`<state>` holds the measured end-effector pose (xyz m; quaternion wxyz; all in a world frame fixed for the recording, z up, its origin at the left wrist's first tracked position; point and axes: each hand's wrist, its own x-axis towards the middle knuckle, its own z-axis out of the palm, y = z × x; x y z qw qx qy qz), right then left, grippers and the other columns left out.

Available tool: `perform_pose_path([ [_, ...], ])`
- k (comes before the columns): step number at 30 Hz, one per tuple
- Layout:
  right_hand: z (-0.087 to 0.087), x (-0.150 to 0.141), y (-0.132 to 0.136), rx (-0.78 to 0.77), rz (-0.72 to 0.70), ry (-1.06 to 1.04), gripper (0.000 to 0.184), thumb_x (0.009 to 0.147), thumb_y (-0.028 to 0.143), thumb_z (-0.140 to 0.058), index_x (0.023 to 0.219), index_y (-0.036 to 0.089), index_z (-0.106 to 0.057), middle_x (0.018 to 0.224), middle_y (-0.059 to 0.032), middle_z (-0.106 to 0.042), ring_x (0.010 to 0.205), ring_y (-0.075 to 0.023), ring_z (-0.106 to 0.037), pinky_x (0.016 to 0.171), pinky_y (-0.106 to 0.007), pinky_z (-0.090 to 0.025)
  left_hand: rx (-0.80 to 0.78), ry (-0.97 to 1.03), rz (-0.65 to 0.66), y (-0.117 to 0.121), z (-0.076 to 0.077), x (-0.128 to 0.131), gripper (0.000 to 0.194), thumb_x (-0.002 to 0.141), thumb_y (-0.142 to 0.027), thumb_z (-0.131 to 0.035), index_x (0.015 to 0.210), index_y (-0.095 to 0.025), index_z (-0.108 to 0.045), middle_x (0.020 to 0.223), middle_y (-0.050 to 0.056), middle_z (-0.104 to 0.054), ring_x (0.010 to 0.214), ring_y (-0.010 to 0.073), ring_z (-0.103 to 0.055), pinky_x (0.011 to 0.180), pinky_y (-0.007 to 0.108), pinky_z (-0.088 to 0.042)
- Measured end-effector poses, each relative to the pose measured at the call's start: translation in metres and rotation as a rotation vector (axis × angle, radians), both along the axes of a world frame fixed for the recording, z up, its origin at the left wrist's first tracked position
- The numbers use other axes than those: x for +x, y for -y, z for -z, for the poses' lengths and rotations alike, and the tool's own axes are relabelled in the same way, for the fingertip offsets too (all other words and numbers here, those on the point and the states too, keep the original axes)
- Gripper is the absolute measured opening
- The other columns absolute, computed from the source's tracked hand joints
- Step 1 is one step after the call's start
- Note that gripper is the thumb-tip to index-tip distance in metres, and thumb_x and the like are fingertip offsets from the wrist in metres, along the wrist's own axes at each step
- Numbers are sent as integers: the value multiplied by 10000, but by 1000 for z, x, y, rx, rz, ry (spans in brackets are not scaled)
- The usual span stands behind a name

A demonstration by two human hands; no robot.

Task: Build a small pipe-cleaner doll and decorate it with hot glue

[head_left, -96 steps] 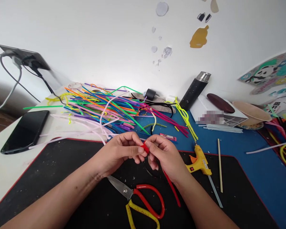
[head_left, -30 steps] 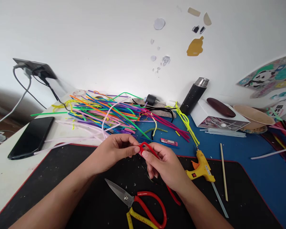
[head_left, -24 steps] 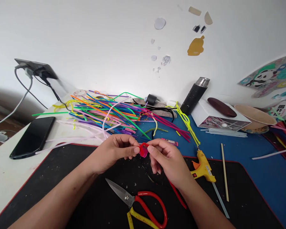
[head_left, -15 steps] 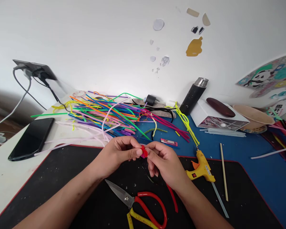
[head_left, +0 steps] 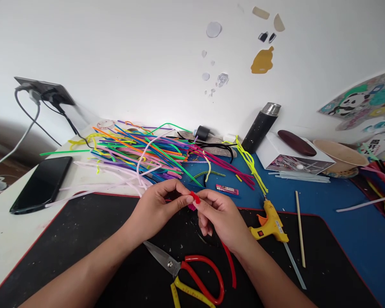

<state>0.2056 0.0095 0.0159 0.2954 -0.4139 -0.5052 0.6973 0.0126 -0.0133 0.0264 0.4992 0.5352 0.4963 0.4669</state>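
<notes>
Between my fingertips is a small piece of red and magenta pipe cleaner point(head_left: 195, 197), curled or bent; its exact shape is partly covered. My left hand point(head_left: 163, 203) pinches it from the left with thumb and forefinger. From the other side my right hand point(head_left: 218, 214) pinches its red part, the other fingers curled below. A red strip point(head_left: 230, 263) comes out from under my right hand and hangs over the black mat point(head_left: 122, 265). Just below the hands lie scissors point(head_left: 179, 267) with one red and one yellow handle.
A heap of coloured pipe cleaners point(head_left: 141, 149) lies behind my hands. To the right are a yellow glue gun point(head_left: 271, 224), a wooden stick point(head_left: 300, 231), a black flask point(head_left: 261, 128) and a white box point(head_left: 276, 152). A phone point(head_left: 41, 184) lies at left.
My fingers have shifted slightly on the small piece, and its red part now sits higher, over the magenta. The view has tilted a little; the other things have stayed put.
</notes>
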Motion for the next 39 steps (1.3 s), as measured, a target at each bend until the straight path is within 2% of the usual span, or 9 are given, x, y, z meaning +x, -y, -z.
perform_pose_path([
  [8,1,2,-1,-10,-51,-2,418,909,602,-745,974,192,-690,530,80,-561,410,-101,-536,406,-205,-333,66,-106,-78,2,2,0,212,907,-383,-785,812,-199,-741,780,27,-741,762,188,-665,735,277,-494],
  [14,0,1,0,13,-54,-14,432,916,603,-740,1020,187,-685,555,76,-582,418,-96,-537,409,-202,-337,81,-145,-108,2,1,1,208,901,-380,-779,804,-202,-735,765,18,-741,738,185,-668,715,276,-493],
  [17,1,0,0,45,-33,-9,446,939,632,-703,943,187,-673,538,72,-569,412,-97,-533,412,-204,-338,74,-141,-85,2,2,1,199,910,-377,-775,824,-202,-739,786,15,-749,754,185,-674,731,282,-504],
  [19,0,0,0,60,-17,-6,462,951,643,-683,858,191,-650,518,71,-548,406,-96,-529,413,-206,-335,53,-88,-40,1,2,0,204,918,-377,-776,828,-198,-738,796,17,-754,768,184,-680,753,289,-514],
  [22,-1,1,1,59,-8,-5,466,961,628,-680,802,193,-635,503,73,-530,403,-95,-528,421,-206,-343,-20,97,41,-2,3,-2,235,887,-393,-829,843,-186,-727,798,15,-747,774,178,-689,758,292,-527],
  [26,-4,1,0,41,-8,-9,453,955,610,-690,788,192,-638,491,76,-519,398,-92,-522,413,-201,-331,-106,318,120,-6,3,-6,345,830,-387,-905,1065,-179,-762,842,21,-761,764,160,-690,688,261,-508],
  [28,-5,1,1,41,-15,-12,446,955,601,-692,787,191,-643,491,75,-519,398,-91,-519,410,-200,-329,-122,346,149,-7,4,-7,358,842,-388,-901,1103,-174,-783,845,30,-775,760,148,-682,678,248,-494],
  [32,-4,1,2,50,-37,-3,426,967,590,-680,847,181,-691,496,79,-516,401,-92,-519,413,-202,-345,-134,342,166,-7,6,-8,267,862,-376,-890,999,-162,-808,807,30,-773,755,133,-662,703,243,-491],
  [39,-4,1,2,66,-45,22,443,965,606,-668,865,175,-700,494,79,-514,401,-95,-521,416,-205,-348,-128,343,171,-7,5,-7,250,847,-359,-902,920,-153,-781,795,26,-761,762,142,-663,724,255,-511],
])
